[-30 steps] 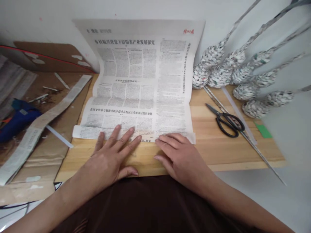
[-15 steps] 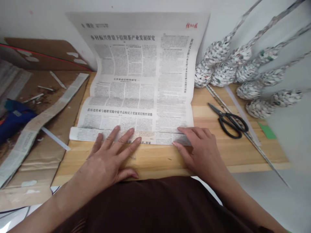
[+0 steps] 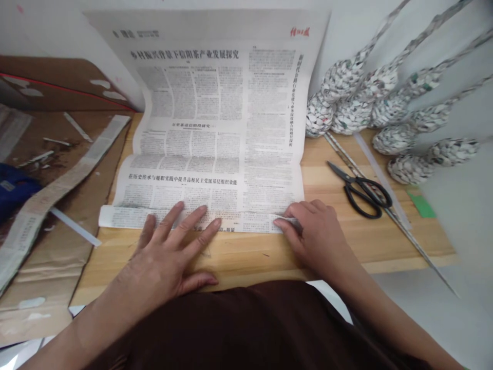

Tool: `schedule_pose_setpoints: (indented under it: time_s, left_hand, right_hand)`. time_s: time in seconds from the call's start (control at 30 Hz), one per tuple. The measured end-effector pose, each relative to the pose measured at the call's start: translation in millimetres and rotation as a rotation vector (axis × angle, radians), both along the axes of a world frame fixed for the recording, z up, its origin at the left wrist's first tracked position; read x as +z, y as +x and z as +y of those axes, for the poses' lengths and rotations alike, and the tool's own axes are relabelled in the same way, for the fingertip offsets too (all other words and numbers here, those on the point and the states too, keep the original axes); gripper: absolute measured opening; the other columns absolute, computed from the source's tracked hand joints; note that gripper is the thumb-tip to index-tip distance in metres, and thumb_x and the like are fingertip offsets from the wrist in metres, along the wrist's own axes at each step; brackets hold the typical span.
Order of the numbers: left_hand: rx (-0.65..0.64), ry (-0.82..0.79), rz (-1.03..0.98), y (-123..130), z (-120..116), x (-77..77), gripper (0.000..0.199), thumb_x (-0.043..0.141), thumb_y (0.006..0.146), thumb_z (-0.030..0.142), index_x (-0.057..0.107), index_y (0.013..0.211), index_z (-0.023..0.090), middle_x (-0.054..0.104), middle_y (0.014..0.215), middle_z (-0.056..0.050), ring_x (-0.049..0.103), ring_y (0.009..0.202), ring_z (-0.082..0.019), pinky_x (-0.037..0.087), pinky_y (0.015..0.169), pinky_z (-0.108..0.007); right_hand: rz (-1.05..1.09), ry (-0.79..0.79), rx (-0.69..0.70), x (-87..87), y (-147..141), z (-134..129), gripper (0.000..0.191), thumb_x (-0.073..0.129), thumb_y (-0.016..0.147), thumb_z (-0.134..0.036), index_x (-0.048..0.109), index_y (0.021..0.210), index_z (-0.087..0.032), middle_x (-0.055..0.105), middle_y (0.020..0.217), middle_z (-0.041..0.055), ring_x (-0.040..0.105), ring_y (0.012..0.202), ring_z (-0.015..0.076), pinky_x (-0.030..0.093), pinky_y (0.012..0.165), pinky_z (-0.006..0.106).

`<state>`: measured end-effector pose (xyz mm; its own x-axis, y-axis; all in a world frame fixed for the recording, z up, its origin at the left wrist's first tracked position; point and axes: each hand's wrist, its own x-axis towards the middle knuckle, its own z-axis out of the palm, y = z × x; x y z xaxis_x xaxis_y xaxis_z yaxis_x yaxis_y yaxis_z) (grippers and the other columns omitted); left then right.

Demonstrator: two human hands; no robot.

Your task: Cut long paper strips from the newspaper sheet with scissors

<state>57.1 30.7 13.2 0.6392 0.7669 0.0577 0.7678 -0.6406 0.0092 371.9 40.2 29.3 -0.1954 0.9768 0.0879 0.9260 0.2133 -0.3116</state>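
Observation:
A large newspaper sheet (image 3: 192, 123) lies on the wooden tabletop (image 3: 246, 259), its far part curving up against the wall. Its near edge is folded over into a flat strip running across the front. My left hand (image 3: 169, 252) rests with fingers spread on the left and middle of that strip, pressing it down. At the right end of the strip, my right hand (image 3: 318, 231) pinches the folded edge between thumb and fingers, and the edge there lifts slightly.
Black-handled scissors (image 3: 362, 190) lie to the right, beside a long thin rod (image 3: 419, 254). Several woven paper forms (image 3: 393, 103) stand at the back right. Cardboard (image 3: 65, 231) at left carries a folded newspaper strip (image 3: 50, 200), a white stick (image 3: 75, 226) and a blue tool (image 3: 15, 190).
My right thumb and fingers have closed on the right end of the folded edge, which now lifts a little. My left hand stays spread on the paper. The view has shifted slightly.

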Motion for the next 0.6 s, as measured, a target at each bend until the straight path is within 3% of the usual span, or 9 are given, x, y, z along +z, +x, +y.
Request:
schedule_pose_setpoints:
  time_s: [0.13,0.27,0.6]
  left_hand:
    - [-0.018,0.011,0.001,-1,0,-0.1,0.078,0.060,0.090,0.064,0.038,0.157,0.031,0.041,0.161,-0.012,0.031,0.148,-0.048,0.028,0.113,-0.072]
    - [-0.021,0.029,-0.021,-3,1,-1.2,0.080,0.064,0.088,0.062,0.038,0.157,0.032,0.042,0.161,-0.012,0.033,0.148,-0.048,0.028,0.114,-0.071]
    - [-0.029,0.032,-0.031,-3,3,0.1,0.079,0.063,0.087,0.064,0.039,0.156,0.032,0.045,0.159,-0.011,0.034,0.147,-0.047,0.033,0.113,-0.071]
  right_hand:
    - [0.094,0.022,0.056,-1.1,0,-2,0.008,0.066,0.092,-0.022,0.061,0.086,-0.020,0.068,0.081,0.0024,0.056,0.081,0.0250,0.034,0.079,0.038]
    - [0.159,0.039,0.155,-2.2,5,-4,0.016,0.064,0.093,-0.019,0.059,0.078,-0.019,0.064,0.076,0.0026,0.056,0.079,0.0229,0.038,0.078,0.037]
    - [0.062,0.158,0.350,-1.6,10,-7,0.023,0.053,0.086,0.001,0.058,0.078,-0.019,0.069,0.087,0.0053,0.054,0.084,0.0240,0.042,0.076,0.037]
